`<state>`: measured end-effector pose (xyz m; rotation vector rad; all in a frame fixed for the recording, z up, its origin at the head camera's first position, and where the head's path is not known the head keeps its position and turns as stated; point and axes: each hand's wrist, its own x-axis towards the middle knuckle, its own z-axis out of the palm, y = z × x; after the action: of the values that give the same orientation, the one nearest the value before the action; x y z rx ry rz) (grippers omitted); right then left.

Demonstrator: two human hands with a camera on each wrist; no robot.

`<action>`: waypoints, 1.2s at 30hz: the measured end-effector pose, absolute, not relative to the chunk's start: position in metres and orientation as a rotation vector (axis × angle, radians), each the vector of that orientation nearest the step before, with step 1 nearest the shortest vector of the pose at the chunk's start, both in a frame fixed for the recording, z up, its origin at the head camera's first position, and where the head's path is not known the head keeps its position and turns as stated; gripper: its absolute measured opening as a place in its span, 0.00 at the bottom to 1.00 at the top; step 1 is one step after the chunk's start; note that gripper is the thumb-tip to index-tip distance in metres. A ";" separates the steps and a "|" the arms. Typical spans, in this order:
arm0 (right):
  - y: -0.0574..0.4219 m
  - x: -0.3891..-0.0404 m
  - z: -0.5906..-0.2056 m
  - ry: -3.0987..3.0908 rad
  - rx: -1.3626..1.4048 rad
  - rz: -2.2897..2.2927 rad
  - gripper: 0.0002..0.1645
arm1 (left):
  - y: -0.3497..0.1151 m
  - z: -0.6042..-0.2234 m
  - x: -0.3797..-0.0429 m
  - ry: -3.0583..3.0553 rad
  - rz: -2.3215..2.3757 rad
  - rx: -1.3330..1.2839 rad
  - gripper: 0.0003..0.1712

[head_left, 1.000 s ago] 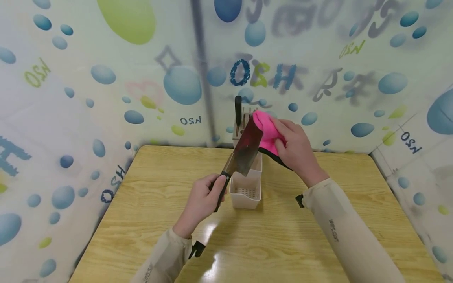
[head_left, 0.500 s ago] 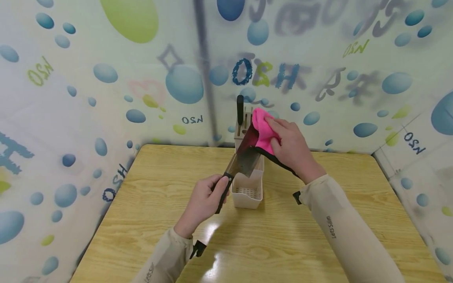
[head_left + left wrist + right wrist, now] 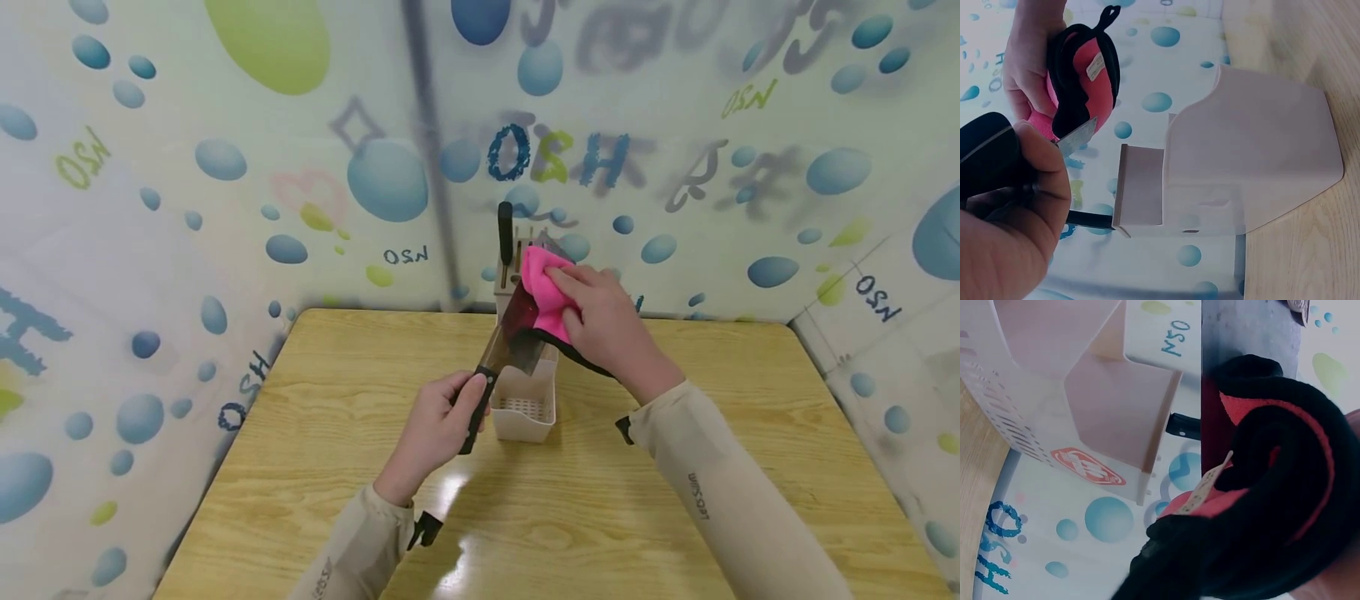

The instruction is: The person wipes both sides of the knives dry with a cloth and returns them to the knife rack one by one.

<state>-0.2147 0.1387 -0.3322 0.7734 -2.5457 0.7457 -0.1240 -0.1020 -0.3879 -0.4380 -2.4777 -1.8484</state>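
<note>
My left hand [image 3: 431, 425] grips the black handle of a cleaver [image 3: 527, 354], whose broad metal blade slants up and away to the right. Folded over the blade is a pink cloth [image 3: 547, 287] with black edging, pinched in my right hand [image 3: 611, 325]. The blade's far corner shows above the cloth in the head view. In the right wrist view the cloth [image 3: 1272, 456] wraps close against the blade [image 3: 1241, 331]. Behind the cleaver stands a pale knife holder [image 3: 523, 423] with a slotted bottom tray, partly hidden by blade and cloth.
A black-handled knife [image 3: 506, 233] stands in a slot at the holder's top. The wooden table [image 3: 360, 367] ends at a bubble-patterned wall sheet [image 3: 390, 179] behind it, with similar sheets at both sides.
My right hand has slid the cloth down and left along the blade, toward the handle. The blade's far corner has come into view above the cloth. My left hand has barely moved.
</note>
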 end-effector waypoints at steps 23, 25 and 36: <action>0.117 -0.192 -0.337 -2.571 0.901 0.452 0.26 | -0.101 -0.390 -0.130 -2.423 -2.002 -0.300 0.24; 0.116 -0.191 -0.339 -2.531 0.927 0.404 0.25 | -0.100 -0.389 -0.131 -2.410 -2.021 -0.292 0.24; 0.114 -0.185 -0.348 -2.397 0.989 0.213 0.26 | -0.100 -0.388 -0.133 -2.360 -2.133 -0.227 0.24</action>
<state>-0.1853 0.1144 -0.3478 0.9889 -2.3967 0.2133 -0.1332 -0.0997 -0.3876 -0.2275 -2.3604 -2.1335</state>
